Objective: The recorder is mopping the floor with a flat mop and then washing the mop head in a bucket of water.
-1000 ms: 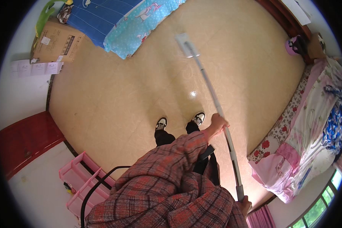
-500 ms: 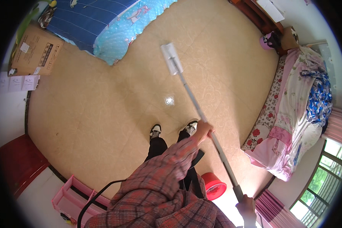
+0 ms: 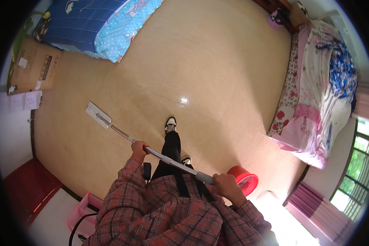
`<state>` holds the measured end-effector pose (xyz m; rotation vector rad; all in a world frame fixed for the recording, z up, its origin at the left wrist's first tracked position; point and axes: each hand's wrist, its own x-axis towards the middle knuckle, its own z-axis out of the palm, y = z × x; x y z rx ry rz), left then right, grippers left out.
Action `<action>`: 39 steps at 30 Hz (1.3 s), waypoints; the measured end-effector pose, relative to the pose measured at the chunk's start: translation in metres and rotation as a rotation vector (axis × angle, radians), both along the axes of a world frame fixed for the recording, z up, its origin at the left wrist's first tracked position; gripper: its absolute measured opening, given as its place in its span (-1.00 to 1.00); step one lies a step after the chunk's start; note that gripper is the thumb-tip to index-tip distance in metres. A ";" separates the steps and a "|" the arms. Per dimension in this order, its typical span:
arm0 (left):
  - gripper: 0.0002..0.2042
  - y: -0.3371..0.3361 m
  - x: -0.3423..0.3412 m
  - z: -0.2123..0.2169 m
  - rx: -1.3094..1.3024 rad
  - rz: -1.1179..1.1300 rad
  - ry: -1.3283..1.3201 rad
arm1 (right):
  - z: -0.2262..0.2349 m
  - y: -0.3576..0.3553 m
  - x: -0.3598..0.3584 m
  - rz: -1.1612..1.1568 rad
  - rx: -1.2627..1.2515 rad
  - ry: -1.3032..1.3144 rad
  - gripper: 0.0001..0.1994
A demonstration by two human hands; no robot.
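Observation:
A flat mop slants across the front of my body, held in both hands. My left hand is closed around the metal pole partway down. My right hand grips the grey handle end near my waist. The rectangular white mop head rests on the tan patterned floor, off to the left of my feet. Just beyond my right hand stands a red bucket.
Far left is a bed with a blue cover, beside a cardboard box. A second bed with pink floral bedding lines the right side. Pink shelving and a dark red door are at the near left.
The mop head has swung from the far middle to the left and nearer. My right hand has come in toward my waist. My left hand has moved left, and my feet have stepped.

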<state>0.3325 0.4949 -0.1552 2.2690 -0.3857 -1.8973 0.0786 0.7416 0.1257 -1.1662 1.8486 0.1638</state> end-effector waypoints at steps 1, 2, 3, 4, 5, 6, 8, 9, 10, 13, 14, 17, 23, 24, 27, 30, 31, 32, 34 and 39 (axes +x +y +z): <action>-0.86 0.005 -0.001 0.001 -0.002 -0.018 -0.007 | -0.001 0.012 0.010 -0.063 -0.030 0.011 -0.88; -0.90 0.019 0.001 0.006 -0.008 -0.037 0.044 | 0.000 0.030 0.024 -0.128 -0.055 0.010 -0.88; -0.94 0.039 -0.001 0.011 -0.011 -0.056 0.102 | 0.000 0.059 0.031 -0.149 -0.050 0.000 -0.88; -0.95 0.067 -0.002 0.018 -0.600 -0.560 0.189 | -0.001 0.098 0.034 -0.216 -0.013 0.077 -0.87; -0.96 0.097 -0.008 0.024 -1.195 -1.055 0.282 | 0.001 0.136 0.035 -0.278 0.023 0.155 -0.85; -0.95 0.126 -0.024 0.032 -0.917 -0.925 0.454 | 0.008 0.172 0.039 -0.337 0.054 0.181 -0.82; -0.91 0.174 -0.067 0.051 -0.951 -0.949 0.627 | 0.028 0.242 0.053 -0.493 0.130 0.198 -0.79; -0.89 0.196 -0.085 0.059 -1.266 -1.102 0.639 | 0.040 0.272 0.066 -0.586 0.180 0.189 -0.77; -0.90 0.221 -0.105 0.063 -0.642 -0.721 0.668 | 0.052 0.296 0.084 -0.637 0.210 0.202 -0.76; -0.90 0.290 -0.132 0.077 -0.434 -0.779 0.832 | 0.078 0.358 0.141 -0.779 0.248 0.252 -0.74; -0.90 0.310 -0.145 0.086 -0.229 -0.644 0.761 | 0.081 0.369 0.159 -0.832 0.296 0.272 -0.73; -0.89 0.360 -0.178 0.090 -0.005 -0.471 0.710 | 0.089 0.369 0.199 -0.938 0.414 0.322 -0.68; -0.93 0.380 -0.186 0.088 0.097 -0.806 0.684 | 0.045 0.404 0.275 -1.081 0.691 0.249 -0.63; -0.93 0.377 -0.174 0.087 0.099 -0.799 0.680 | 0.051 0.390 0.276 -1.073 0.695 0.248 -0.63; -0.87 0.359 -0.112 0.085 0.094 -0.785 0.561 | 0.097 0.328 0.267 -1.055 0.607 0.119 -0.71; -0.87 0.341 -0.048 0.081 0.057 -0.702 0.546 | 0.102 0.297 0.285 -0.958 0.586 0.058 -0.73; -0.87 0.331 -0.026 0.080 0.050 -0.679 0.533 | 0.099 0.290 0.294 -0.895 0.590 0.041 -0.73; -0.87 0.319 -0.001 0.078 0.025 -0.610 0.535 | 0.096 0.282 0.305 -0.837 0.593 0.027 -0.73; -0.83 0.293 0.051 0.068 -0.069 -0.423 0.619 | 0.086 0.266 0.322 -0.720 0.585 0.007 -0.72; -0.87 0.207 0.184 0.029 -0.385 -0.467 0.370 | 0.073 0.208 0.354 -0.485 0.578 -0.021 -0.71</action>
